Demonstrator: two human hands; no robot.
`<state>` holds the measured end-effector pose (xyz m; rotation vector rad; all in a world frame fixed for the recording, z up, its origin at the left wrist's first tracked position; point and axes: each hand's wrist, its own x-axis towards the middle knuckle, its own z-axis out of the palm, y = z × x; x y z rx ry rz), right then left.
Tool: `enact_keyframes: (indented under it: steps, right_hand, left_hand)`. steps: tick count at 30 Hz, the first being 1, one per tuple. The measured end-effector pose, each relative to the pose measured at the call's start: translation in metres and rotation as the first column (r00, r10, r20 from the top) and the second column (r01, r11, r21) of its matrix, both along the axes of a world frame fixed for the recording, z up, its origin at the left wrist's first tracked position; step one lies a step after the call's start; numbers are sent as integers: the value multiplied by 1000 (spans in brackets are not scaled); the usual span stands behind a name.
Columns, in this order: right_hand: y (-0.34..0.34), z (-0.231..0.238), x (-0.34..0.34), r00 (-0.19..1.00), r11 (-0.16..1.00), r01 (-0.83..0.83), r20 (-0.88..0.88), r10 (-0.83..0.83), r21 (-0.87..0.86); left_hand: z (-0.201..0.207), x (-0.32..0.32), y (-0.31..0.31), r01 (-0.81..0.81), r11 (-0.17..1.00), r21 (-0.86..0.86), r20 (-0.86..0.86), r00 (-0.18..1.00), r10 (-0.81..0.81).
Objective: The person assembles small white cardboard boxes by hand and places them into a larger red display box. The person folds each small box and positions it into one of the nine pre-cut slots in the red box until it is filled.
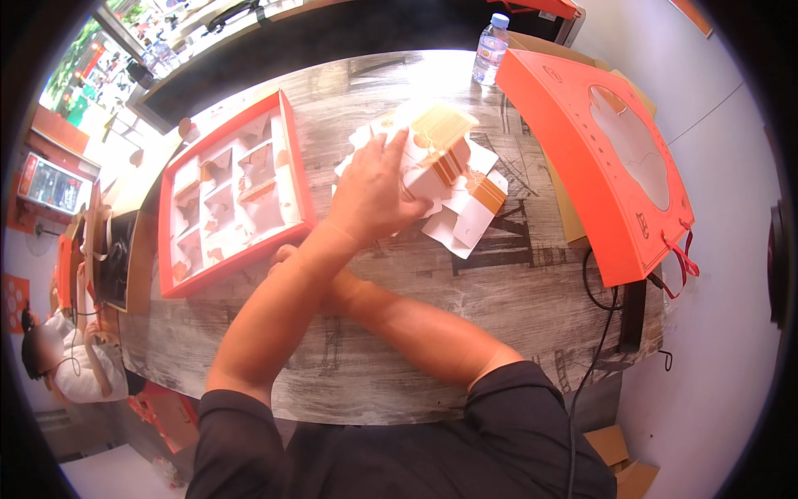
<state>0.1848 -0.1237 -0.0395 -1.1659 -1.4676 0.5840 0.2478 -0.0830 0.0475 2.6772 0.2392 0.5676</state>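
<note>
My forearms cross over the table, the left above the right. My left hand (pixel 371 190) reaches to the middle and grips a small white and gold carton (pixel 436 158), fingers on its far side and thumb on its near side. Under and around it lie several flat or part-folded white and gold cartons (pixel 460 226). My right hand (pixel 285 253) is beside the near right corner of a red-rimmed box tray (pixel 305 195). The left forearm hides most of that hand, so its grip does not show. White dividers split the tray into several compartments.
At the right a large orange-red gift box (pixel 582 166) with a window and red ribbon leans over brown cardboard. A water bottle (pixel 490 50) stands at the far edge. A black cable (pixel 600 333) runs down the right side. Another person (pixel 79 366) is at the far left.
</note>
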Motion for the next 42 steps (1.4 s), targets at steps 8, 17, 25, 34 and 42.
enact_keyframes:
  steps: [8, 17, 25, 34, 42]
  right_hand:
    - [-8, 16, -18, 169, 917, -399, -985, 47, -25]
    - [3, 10, 6, 942, 992, 29, 335, 13, -121]
    - [0, 9, 2, 920, 995, 92, 384, -70, -39]
    - [-2, 16, -2, 953, 987, 90, 300, -47, -133]
    - [1, 7, -4, 936, 993, 115, 339, -95, -38]
  left_hand:
    - [1, -6, 44, -32, 995, -96, 210, 976, 52]
    - [11, -25, 75, -384, 912, 142, -107, 910, 400]
    - [1, -29, 84, -407, 885, 228, -80, 898, 434]
    - [18, -19, 53, -130, 980, 152, -358, 917, 177]
    - [9, -26, 74, -166, 970, 179, -353, 909, 220]
